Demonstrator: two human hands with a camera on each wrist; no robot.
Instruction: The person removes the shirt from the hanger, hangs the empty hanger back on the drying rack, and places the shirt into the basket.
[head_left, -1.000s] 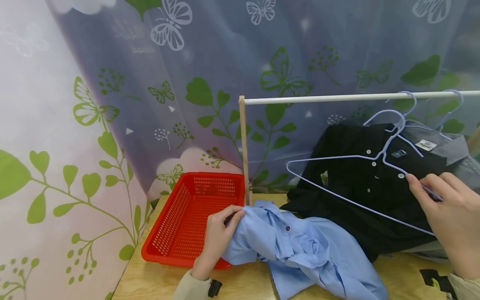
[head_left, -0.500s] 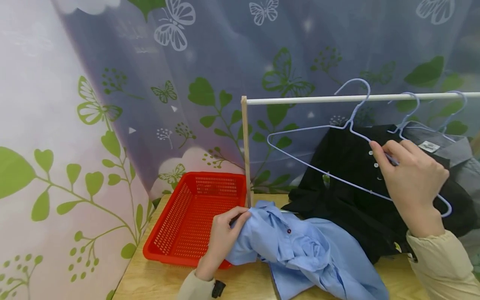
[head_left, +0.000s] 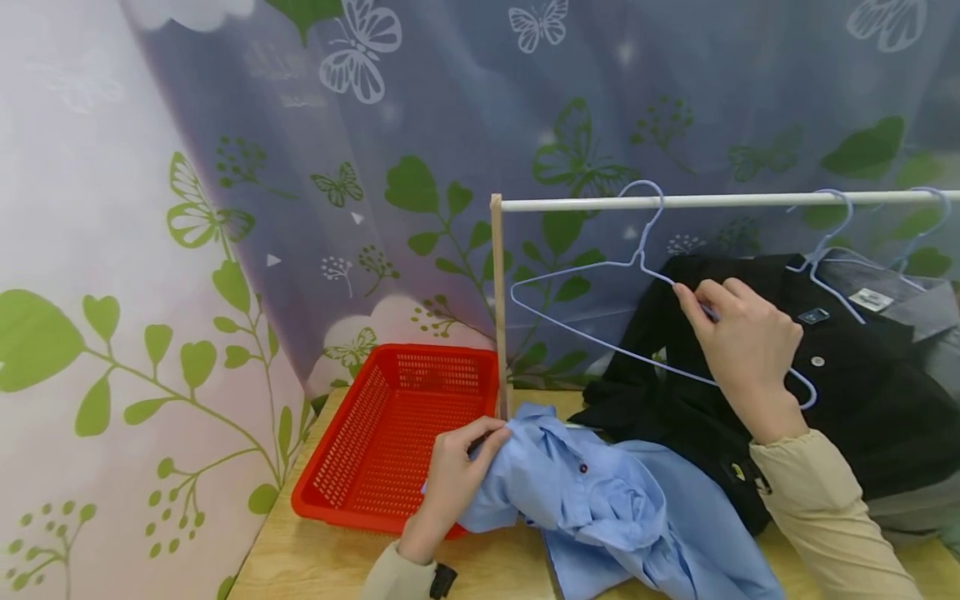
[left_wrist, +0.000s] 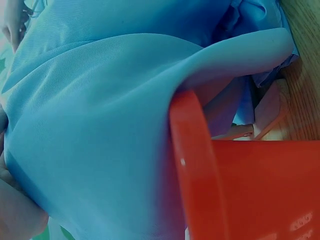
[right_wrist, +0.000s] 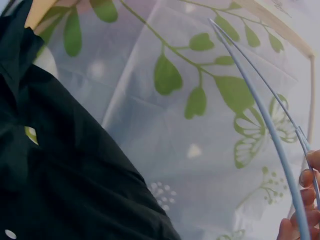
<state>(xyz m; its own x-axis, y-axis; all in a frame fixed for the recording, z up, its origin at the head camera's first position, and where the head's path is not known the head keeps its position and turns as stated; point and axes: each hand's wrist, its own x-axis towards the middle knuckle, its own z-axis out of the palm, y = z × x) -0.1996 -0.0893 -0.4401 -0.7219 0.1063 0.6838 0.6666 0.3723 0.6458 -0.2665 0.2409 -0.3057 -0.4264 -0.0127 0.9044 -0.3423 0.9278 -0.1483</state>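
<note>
In the head view my left hand (head_left: 457, 479) pinches the edge of a crumpled light blue shirt (head_left: 600, 492) lying on the wooden table. The left wrist view shows this shirt's cloth (left_wrist: 100, 115) draped against the rim of the red basket (left_wrist: 192, 165). My right hand (head_left: 738, 350) grips the upper right arm of a bare lavender hanger (head_left: 585, 332), whose hook overlaps the white rail (head_left: 705, 201). Only the fingers (right_wrist: 305, 200) of that hand show at the edge of the right wrist view, around the hanger.
To the right, a black shirt (head_left: 847, 400) and a grey shirt (head_left: 933, 321) hang on lavender hangers from the rail. A wooden post (head_left: 500, 308) holds up the rail's left end, beside the basket (head_left: 337, 517). Behind everything hangs a patterned curtain (head_left: 450, 100).
My right hand has carried the hanger leftward and up from in front of the black shirt to the rail's left part. My left hand keeps its pinch on the blue shirt.
</note>
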